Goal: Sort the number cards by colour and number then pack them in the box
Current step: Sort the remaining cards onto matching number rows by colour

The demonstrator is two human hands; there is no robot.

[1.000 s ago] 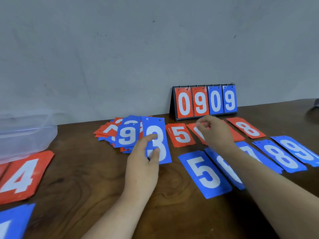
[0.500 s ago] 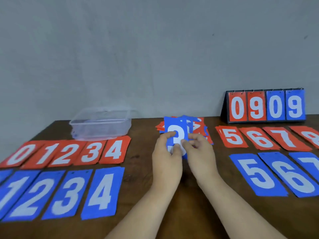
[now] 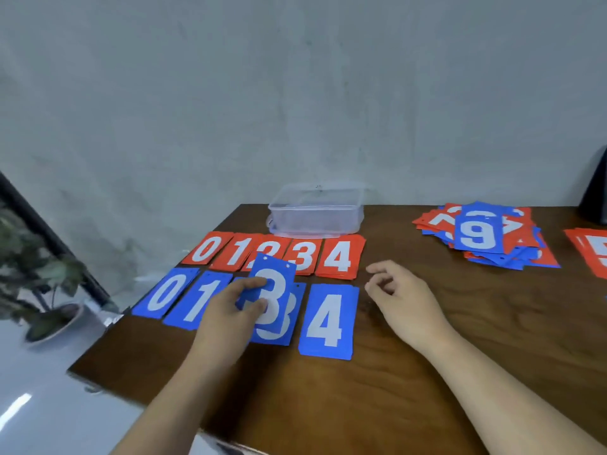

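My left hand pinches a blue 3 card and holds it just above the blue 3 pile in the near row. That row shows blue 0, blue 1 and blue 4; the blue 2 is hidden under my hand. Behind lies a red row from 0 to 4. My right hand hovers right of the blue 4, fingers loosely curled, holding nothing. The clear plastic box stands behind the red row.
An unsorted heap of red and blue cards topped by a blue 9 lies at the back right. A red 5 card shows at the right edge. The table's left edge drops to a floor with a potted plant.
The view swung left. My left hand carried the blue 3 from the heap over to the blue 3 pile. My right hand let go of the card and now hovers free.
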